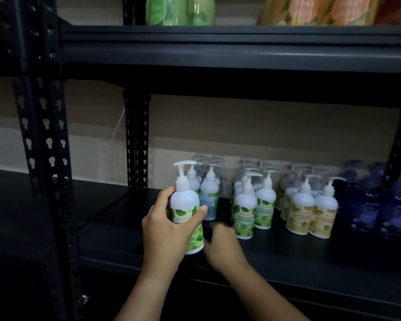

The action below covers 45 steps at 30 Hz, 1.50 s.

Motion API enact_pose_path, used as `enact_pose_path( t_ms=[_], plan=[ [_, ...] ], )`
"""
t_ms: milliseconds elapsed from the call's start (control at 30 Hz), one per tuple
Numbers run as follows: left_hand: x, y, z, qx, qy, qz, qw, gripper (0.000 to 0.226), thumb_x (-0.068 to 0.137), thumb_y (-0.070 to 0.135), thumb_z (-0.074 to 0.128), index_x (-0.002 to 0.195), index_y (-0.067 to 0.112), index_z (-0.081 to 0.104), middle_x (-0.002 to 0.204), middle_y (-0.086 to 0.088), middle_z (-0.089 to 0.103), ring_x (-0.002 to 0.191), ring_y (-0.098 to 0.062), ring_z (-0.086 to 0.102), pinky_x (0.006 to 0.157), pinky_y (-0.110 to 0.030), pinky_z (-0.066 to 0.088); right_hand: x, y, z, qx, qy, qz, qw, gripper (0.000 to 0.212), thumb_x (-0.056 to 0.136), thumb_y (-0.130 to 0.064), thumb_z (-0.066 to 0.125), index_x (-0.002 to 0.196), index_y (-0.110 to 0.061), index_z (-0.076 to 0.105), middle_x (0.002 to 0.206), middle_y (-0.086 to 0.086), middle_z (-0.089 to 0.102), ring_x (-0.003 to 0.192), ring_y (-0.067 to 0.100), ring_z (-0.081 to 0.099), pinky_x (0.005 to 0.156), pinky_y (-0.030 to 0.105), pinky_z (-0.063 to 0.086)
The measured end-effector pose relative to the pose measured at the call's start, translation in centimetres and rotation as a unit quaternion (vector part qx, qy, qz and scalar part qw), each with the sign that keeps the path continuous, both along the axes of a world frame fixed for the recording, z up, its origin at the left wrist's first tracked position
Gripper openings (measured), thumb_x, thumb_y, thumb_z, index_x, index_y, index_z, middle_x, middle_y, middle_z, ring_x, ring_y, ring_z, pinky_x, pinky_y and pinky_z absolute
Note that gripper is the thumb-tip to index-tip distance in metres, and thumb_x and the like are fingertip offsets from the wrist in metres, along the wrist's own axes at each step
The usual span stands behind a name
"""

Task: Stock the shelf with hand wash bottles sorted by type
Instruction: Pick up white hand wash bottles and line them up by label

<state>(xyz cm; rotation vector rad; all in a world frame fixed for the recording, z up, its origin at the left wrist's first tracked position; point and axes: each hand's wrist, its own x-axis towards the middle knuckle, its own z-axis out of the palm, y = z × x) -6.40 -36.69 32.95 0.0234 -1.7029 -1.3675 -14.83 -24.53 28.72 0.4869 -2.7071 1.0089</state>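
Gripping one green-label bottle (187, 216): left hand (166, 230); right hand (220, 242) blurred.

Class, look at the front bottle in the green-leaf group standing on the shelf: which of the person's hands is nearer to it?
Right. The right hand lies just left of the front green-leaf bottle, close to its base. The left hand is farther left, gripping another green-label bottle.
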Motion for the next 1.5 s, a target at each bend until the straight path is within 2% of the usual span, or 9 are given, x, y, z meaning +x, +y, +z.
enact_pose_path(
  t_ms=[100,267,467,667,800,1133,1233,1333,1500],
  plan=[
    [0.3,1.5,0.0,-0.016,-0.001,-0.018,1.0,0.061,0.063,0.045,0.095,0.116,0.041,0.066,0.099,0.006,0.075,0.093,-0.015,0.073,0.083,-0.044,0.061,1.5,2.8,0.4,0.007,0.002,0.029,1.0,0.024,0.081,-0.037,0.064,0.092,-0.017,0.073,0.09,-0.001,0.071,0.079,0.014,0.065,0.069,0.033,0.054],
    [0.4,4.5,0.2,-0.027,-0.018,-0.066,0.997,0.059,0.062,0.041,0.097,0.113,0.037,0.068,0.096,0.008,0.075,0.091,-0.015,0.072,0.082,-0.042,0.061,2.3,10.3,1.3,0.055,0.029,0.002,0.998,0.025,0.086,-0.046,0.072,0.095,-0.024,0.078,0.094,-0.008,0.075,0.085,0.006,0.066,0.08,0.03,0.054],
    [-0.3,8.4,-0.1,-0.038,-0.027,-0.107,0.993,0.058,0.064,0.038,0.098,0.114,0.036,0.068,0.097,0.013,0.074,0.09,-0.012,0.07,0.083,-0.039,0.06,2.0,18.2,1.6,0.161,-0.009,-0.018,0.987,0.064,0.087,-0.074,0.052,0.133,-0.031,0.064,0.139,-0.01,0.061,0.126,0.01,0.056,0.102,0.032,0.048],
    [-1.4,11.7,-0.4,-0.043,-0.034,-0.138,0.989,0.058,0.066,0.032,0.098,0.116,0.033,0.068,0.104,0.014,0.075,0.098,-0.005,0.07,0.088,-0.034,0.06,2.3,21.3,2.2,0.201,-0.08,-0.036,0.976,0.082,0.088,-0.082,0.038,0.156,-0.037,0.035,0.167,-0.01,0.024,0.153,0.013,0.022,0.123,0.035,0.022],
    [-2.5,13.4,-0.8,-0.045,-0.03,-0.15,0.987,0.057,0.067,0.032,0.097,0.115,0.035,0.067,0.106,0.012,0.075,0.099,-0.006,0.07,0.087,-0.031,0.059,2.3,22.2,2.4,0.232,-0.098,-0.032,0.967,0.078,0.092,-0.079,0.03,0.159,-0.039,0.024,0.17,-0.008,0.012,0.156,0.012,0.01,0.127,0.037,0.008],
    [-5.0,15.7,-2.7,-0.092,-0.019,-0.119,0.988,0.065,0.062,0.04,0.098,0.118,0.034,0.066,0.11,0.012,0.072,0.103,-0.009,0.069,0.088,-0.039,0.058,2.1,22.3,1.6,0.237,-0.084,-0.035,0.967,0.078,0.093,-0.079,0.027,0.16,-0.038,0.021,0.17,-0.008,0.011,0.156,0.012,0.007,0.127,0.038,0.005],
    [-5.6,16.2,-2.9,-0.14,-0.002,-0.051,0.989,0.064,0.06,0.045,0.098,0.114,0.027,0.069,0.136,0.01,0.057,0.124,-0.012,0.054,0.102,-0.04,0.052,2.1,22.1,1.4,0.252,-0.087,-0.036,0.963,0.079,0.094,-0.078,0.023,0.161,-0.037,0.018,0.17,-0.006,0.009,0.156,0.012,0.004,0.127,0.039,0.003],
    [-6.0,16.6,-2.6,-0.206,-0.035,0.079,0.975,0.069,0.052,0.062,0.094,0.11,0.032,0.073,0.162,0.005,0.028,0.142,-0.029,0.028,0.11,-0.05,0.036,2.1,22.1,1.3,0.262,-0.091,-0.038,0.96,0.081,0.094,-0.079,0.02,0.161,-0.035,0.015,0.17,-0.006,0.007,0.157,0.012,0.002,0.127,0.04,0.002],
    [-7.9,17.1,-2.8,-0.206,-0.081,0.144,0.964,0.074,0.046,0.075,0.088,0.11,0.04,0.075,0.172,0.002,0.001,0.155,-0.038,0.007,0.114,-0.063,0.022,2.2,22.1,1.5,0.264,-0.095,-0.039,0.959,0.081,0.094,-0.079,0.02,0.161,-0.035,0.016,0.17,-0.005,0.007,0.157,0.013,0.001,0.127,0.04,0.002]
  ],
)
